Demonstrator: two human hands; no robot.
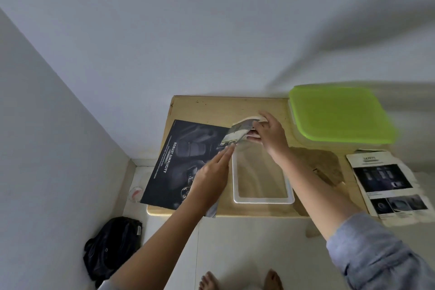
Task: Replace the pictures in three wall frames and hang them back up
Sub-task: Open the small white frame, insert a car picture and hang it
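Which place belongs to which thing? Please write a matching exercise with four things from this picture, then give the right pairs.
Things:
1. white frame
2. dark brochure
3. green-lidded box
4. bent picture

Places:
A. gripped by the right hand, above the table
B. at the table's far right
C. on the table's left part, overhanging its edge
D. flat in the middle of the table

Pairs: 1-D, 2-C, 3-B, 4-A.
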